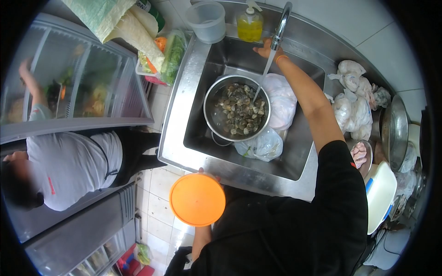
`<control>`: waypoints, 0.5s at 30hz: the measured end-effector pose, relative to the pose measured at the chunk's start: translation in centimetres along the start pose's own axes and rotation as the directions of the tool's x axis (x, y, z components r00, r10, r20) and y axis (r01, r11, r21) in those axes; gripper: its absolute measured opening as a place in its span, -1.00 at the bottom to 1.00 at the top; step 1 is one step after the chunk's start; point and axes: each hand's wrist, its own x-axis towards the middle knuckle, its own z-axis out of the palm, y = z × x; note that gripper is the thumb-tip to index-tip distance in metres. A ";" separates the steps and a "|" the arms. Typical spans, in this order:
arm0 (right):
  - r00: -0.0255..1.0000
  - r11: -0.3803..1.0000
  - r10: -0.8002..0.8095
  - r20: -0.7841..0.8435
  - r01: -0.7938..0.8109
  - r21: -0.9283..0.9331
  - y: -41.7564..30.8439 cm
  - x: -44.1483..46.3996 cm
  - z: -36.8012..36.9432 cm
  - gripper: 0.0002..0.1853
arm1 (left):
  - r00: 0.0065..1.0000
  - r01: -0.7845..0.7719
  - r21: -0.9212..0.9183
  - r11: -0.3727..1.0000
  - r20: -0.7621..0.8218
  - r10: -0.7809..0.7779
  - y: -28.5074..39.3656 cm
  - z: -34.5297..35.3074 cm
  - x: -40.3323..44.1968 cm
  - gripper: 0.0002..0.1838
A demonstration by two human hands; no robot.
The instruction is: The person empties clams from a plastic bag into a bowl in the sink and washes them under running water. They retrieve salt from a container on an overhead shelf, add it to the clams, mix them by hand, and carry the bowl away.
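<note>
My left hand (201, 170) holds a round orange plastic lid (197, 199) level, just outside the sink's front edge. Only fingertips show past its far rim, and whether a container sits under it is hidden. My right hand (265, 48) reaches across to the back of the sink, beside the chrome tap (279, 32), fingers apart and partly behind the spout. Whether it touches the tap I cannot tell. Water runs from the spout into a steel pot (208, 123) of clams (240, 108) in water. Filled plastic bags (282, 103) lie beside the pot in the sink (294, 161).
Behind the sink stand a clear plastic tub (206, 20) and a yellow soap dispenser (250, 26). Bagged food (352, 108) and a bowl of raw meat (359, 154) are on the right. At left, another person (76, 158) leans into an open glass-door fridge (69, 78).
</note>
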 end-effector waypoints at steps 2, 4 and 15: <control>1.000 0.997 0.005 -0.006 -0.004 0.081 0.3 0.3 0.3 -0.18 | 1.000 0.009 -0.027 1.000 -0.005 -0.009 -0.1 -0.1 0.1 -0.51; 1.000 0.992 0.015 -0.004 -0.014 0.122 0.8 0.7 0.9 -0.13 | 0.999 0.001 -0.037 0.999 0.038 0.000 -0.3 -0.6 0.0 -0.48; 0.993 0.995 0.049 0.107 -0.058 0.083 -0.3 -0.4 0.2 -0.08 | 0.975 0.063 -0.176 0.982 0.220 -0.023 -1.0 -2.6 0.0 -0.31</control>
